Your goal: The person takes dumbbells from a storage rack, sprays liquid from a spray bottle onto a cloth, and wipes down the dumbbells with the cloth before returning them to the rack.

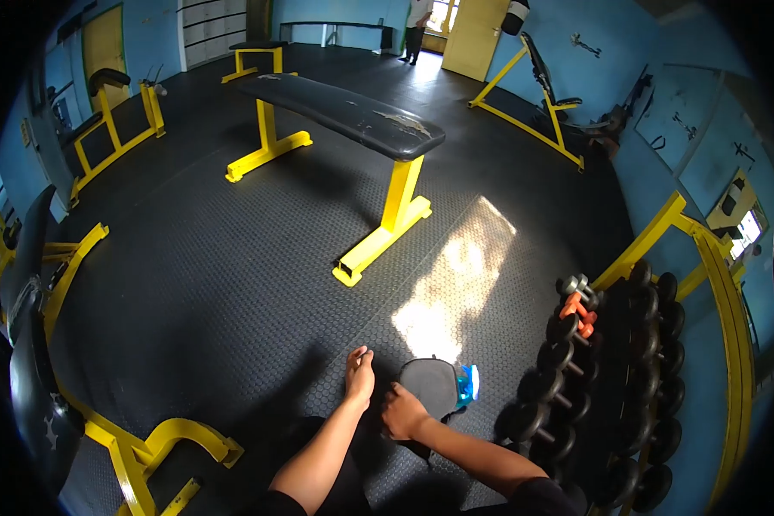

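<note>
A small dark grey bag [428, 384], perhaps a backpack, rests on the floor in front of me. A clear blue bottle [467, 385] sticks out at its right side. My right hand [404, 414] is closed in a fist at the bag's near left edge, gripping part of it; the exact part is hidden by my fingers. To the left, my left hand [359, 378] is raised a little apart from the bag, fingers loosely bent and nothing visible in them.
Racked dumbbells [568, 370] stand close on my right, beside a yellow frame [721, 318]. A black padded bench [344, 110] with yellow legs is ahead. More yellow equipment [129, 456] is at near left. A person [416, 30] stands by the far door [473, 39].
</note>
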Demonstrator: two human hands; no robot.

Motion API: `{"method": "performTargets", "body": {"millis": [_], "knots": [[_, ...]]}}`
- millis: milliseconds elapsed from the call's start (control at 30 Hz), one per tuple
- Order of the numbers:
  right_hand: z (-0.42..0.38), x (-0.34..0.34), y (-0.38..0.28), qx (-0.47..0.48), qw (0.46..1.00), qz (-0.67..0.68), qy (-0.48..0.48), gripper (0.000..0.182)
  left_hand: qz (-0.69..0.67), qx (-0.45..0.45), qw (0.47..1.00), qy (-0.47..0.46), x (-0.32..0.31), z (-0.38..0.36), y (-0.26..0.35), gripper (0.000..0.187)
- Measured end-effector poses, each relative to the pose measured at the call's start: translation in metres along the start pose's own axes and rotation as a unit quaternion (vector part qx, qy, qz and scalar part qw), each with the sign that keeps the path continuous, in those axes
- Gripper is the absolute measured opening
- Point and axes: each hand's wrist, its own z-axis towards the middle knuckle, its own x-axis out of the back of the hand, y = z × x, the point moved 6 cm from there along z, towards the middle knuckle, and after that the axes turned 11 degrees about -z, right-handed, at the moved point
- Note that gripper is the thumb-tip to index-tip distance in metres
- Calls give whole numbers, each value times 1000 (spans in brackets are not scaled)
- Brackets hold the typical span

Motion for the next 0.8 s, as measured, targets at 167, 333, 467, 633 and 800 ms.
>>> {"method": "performTargets", "body": {"millis": [167,333,467,633,800], "knots": [[-20,1,55,-184,959,127,177,52,-21,-1,999,-26,-22,-2,-24,34],[-54,-77,132,-465,716,517,68,96,53,-9,996,-68,-39,-14,-28,33],[-70,-145,89,-501,559,621,225,73,150,-57,980,-119,-44,-23,-36,34],[-81,-105,1,-598,423,565,379,62,228,-120,956,-141,-54,-33,-33,37],[-47,-73,-39,-656,342,566,364,70,333,-180,911,-164,-50,-47,-26,42]]}}
